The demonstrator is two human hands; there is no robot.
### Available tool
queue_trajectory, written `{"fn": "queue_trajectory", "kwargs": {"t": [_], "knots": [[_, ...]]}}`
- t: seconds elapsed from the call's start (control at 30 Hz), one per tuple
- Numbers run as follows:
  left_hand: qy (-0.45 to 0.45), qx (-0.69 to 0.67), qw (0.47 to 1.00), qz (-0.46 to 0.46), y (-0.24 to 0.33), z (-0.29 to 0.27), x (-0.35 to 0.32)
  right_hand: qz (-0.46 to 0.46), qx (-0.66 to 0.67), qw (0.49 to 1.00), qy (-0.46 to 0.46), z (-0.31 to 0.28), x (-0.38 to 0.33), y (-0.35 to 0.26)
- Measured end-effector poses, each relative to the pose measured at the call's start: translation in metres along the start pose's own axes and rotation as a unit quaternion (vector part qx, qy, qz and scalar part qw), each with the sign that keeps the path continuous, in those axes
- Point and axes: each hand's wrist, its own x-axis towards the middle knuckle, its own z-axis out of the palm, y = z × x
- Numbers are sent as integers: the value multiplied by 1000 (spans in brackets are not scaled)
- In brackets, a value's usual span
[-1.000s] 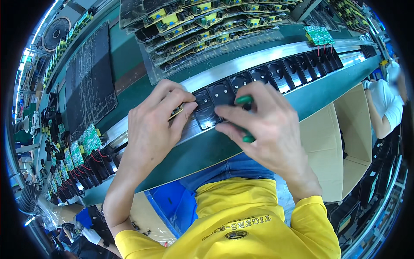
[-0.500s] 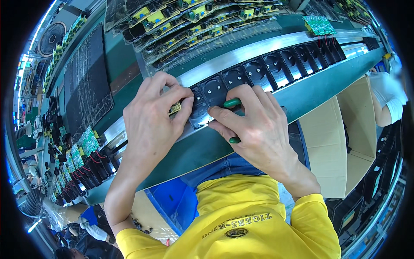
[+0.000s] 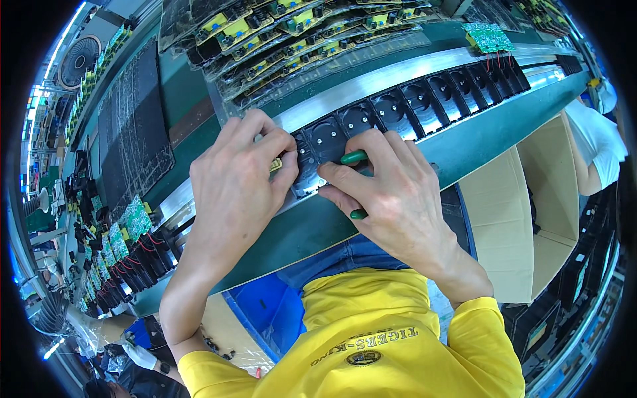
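Left of the row of black casings: green circuit boards, standing on more black casings. At the row's left end, the left hand is in a narrow pinch, thumb and fingers on a small yellow part (mostly covered, so can't tell its full shape). Behind the row's left half: stack of yellow boards on dark sheets. Over the front edge of the row's left end, the right hand is curled round a green-handled tool, thumb and index nearly together; its working tip is hidden. At the row's right end, a lone green board; in front of that half, an open cardboard box.

Risks, my read: tool could slip and nick the left fingers, since both hands crowd one casing. Loose pinch could drop the yellow part. Sideways push could knock that end casing out of line.
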Motion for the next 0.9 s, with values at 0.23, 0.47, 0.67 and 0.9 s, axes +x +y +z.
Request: {"fn": "queue_trajectory", "kwargs": {"t": [0.23, 0.47, 0.67, 0.9], "knots": [[3, 10, 1000, 14, 4, 1, 0, -3, -4, 1000, -1, 0, 1, 0], [10, 1, 1000, 18, 2, 6, 1, -2, -10, 1000, -2, 2, 0, 1], [5, 23, 999, 23, 1, 4, -1, 0, 135, 991, 5, -20, 23, -8], [-4, 20, 1000, 5, 3, 5, -3, 116, 680, 716, 104, -3, 86, -22]]}}
